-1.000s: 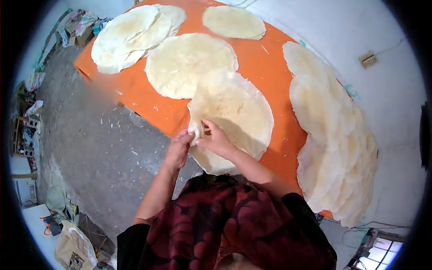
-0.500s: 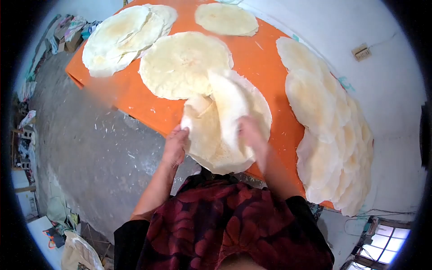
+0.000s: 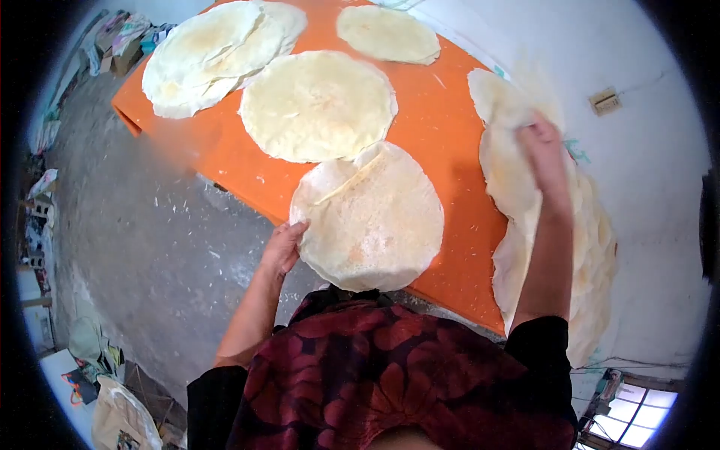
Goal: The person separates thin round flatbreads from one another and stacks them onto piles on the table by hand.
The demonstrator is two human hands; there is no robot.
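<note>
A thin round flatbread (image 3: pixel 367 232) lies at the table's near edge, with a folded strip along its upper left. My left hand (image 3: pixel 283 247) is closed on its left rim, thumb on top. Over the pile of overlapping flatbreads (image 3: pixel 589 262) on the right, my right hand (image 3: pixel 541 146) is closed with its fingers curled. A motion-smeared flatbread (image 3: pixel 529 86) spreads out from those fingers, above the far end of the pile. Just beyond the near flatbread lies another round stack (image 3: pixel 319 109), touching its far rim.
The orange tabletop (image 3: pixel 450 157) carries more flatbreads (image 3: pixel 206 56) at the far left and a flatbread (image 3: pixel 388 34) at the back. A white wall (image 3: pixel 645 187) runs along the right. Clutter (image 3: pixel 120 45) lines the left side of the concrete floor (image 3: pixel 165 247).
My right hand has swung from the near stack to the right-hand pile, carrying a flatbread. The near flatbread, folded and overlaid before, now lies mostly flat. My left hand stays at its left rim.
</note>
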